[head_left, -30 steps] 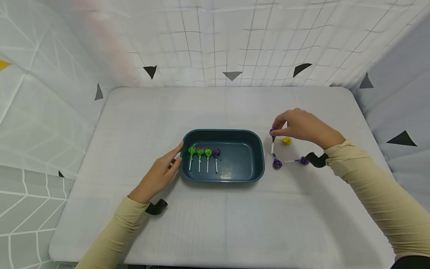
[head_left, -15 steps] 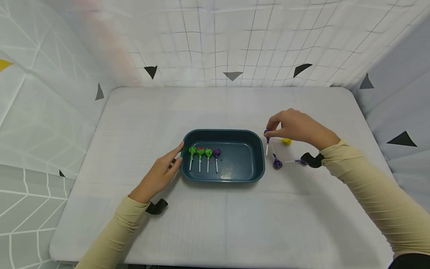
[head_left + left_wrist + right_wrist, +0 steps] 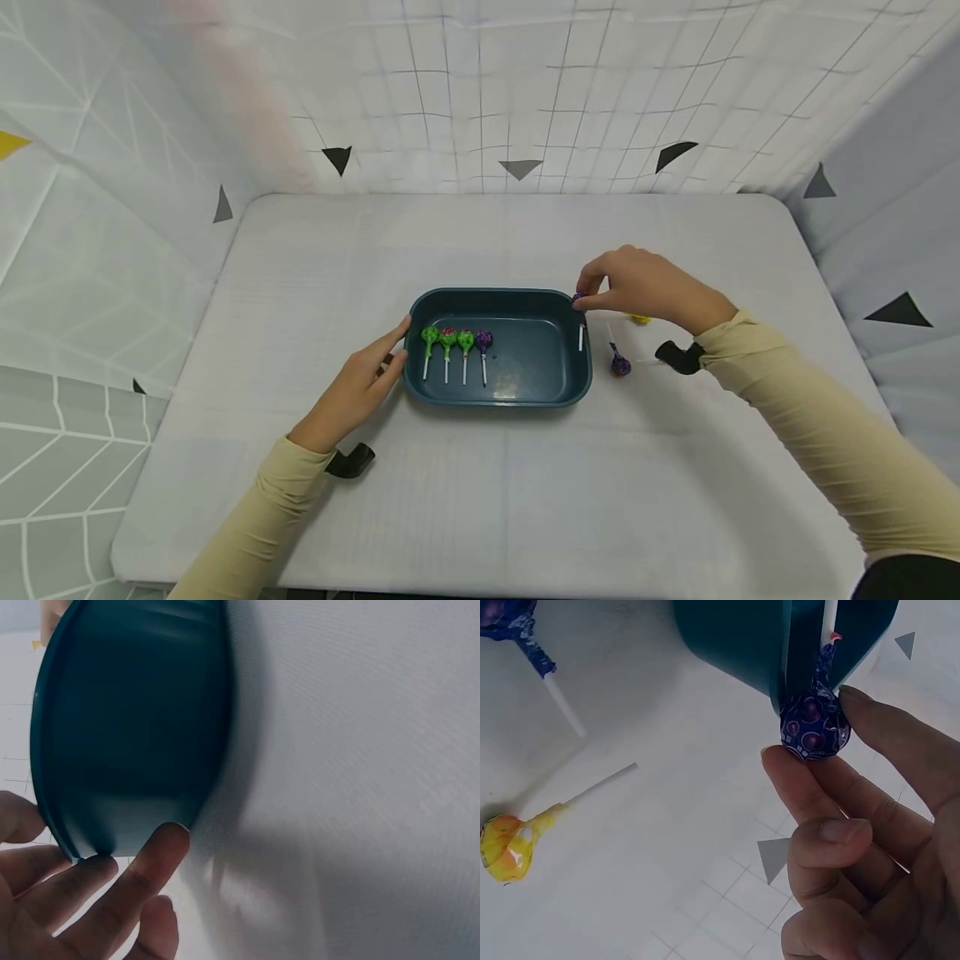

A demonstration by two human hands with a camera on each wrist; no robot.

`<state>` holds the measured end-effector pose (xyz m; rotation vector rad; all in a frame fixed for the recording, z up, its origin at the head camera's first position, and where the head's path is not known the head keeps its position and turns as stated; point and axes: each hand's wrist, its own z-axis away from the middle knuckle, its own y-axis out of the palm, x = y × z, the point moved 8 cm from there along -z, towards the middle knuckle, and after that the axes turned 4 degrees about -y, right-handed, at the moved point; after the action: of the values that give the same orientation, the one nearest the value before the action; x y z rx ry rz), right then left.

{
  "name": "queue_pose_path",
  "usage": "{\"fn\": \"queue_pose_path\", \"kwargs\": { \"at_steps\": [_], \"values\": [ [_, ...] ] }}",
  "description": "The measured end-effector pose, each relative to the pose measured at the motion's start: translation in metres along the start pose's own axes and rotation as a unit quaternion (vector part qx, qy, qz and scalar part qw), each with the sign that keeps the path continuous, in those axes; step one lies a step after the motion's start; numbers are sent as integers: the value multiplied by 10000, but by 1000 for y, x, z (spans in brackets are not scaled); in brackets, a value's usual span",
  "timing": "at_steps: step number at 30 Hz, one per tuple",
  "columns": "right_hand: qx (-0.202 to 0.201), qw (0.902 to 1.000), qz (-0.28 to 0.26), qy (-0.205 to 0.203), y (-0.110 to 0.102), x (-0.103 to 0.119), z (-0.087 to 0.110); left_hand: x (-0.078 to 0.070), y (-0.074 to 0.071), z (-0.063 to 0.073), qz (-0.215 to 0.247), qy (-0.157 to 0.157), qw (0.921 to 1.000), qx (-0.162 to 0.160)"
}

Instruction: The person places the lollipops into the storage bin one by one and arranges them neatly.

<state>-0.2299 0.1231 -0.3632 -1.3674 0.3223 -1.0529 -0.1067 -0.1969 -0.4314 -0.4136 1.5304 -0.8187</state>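
A purple-wrapped lollipop [image 3: 814,727] is pinched by its round head between the thumb and fingers of my right hand [image 3: 641,287]. Its white stick points down over the right end of a dark teal tray [image 3: 528,358], at the rim. My left hand [image 3: 358,382] rests its fairly straight fingertips against the tray's left end, as the left wrist view also shows. Inside the tray, several lollipops lie in a row with sticks toward me: green ones [image 3: 447,336] on the left and a purple one [image 3: 483,340] at the row's right end.
Right of the tray lies another purple lollipop [image 3: 620,365] on the white-covered table [image 3: 480,500]. A yellow lollipop [image 3: 511,844] lies behind it, partly covered by my right hand in the head view. White sheeting [image 3: 420,100] rises behind the table.
My right hand has moved left with the purple lollipop, from above the loose ones to the tray's right rim. My left hand has stayed at the tray's left end.
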Motion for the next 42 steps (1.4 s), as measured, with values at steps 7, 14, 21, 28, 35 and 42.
{"fn": "queue_pose_path", "kwargs": {
  "at_steps": [7, 14, 21, 28, 35, 42],
  "values": [
    [27, 9998, 79, -167, 3, 8, -8, -1, 0, 0, -16, -21, 10000, -21],
    [41, 9999, 99, -119, 2, 15, -12, 1, 0, 0, -28, 9, 10000, -21],
    [130, 9997, 38, -196, 6, 21, -17, 1, 0, 0, 2, -9, 10000, -26],
    [213, 9992, 187, -285, 15, 29, -25, 1, 0, 1, 32, 17, 10000, -31],
    [301, 9987, 269, -306, 23, 38, -33, 2, 0, 0, 15, 30, 10000, -34],
    [409, 9981, 209, -405, 34, 46, -41, 2, 1, 0, 37, 46, 10000, -24]
  ]
}}
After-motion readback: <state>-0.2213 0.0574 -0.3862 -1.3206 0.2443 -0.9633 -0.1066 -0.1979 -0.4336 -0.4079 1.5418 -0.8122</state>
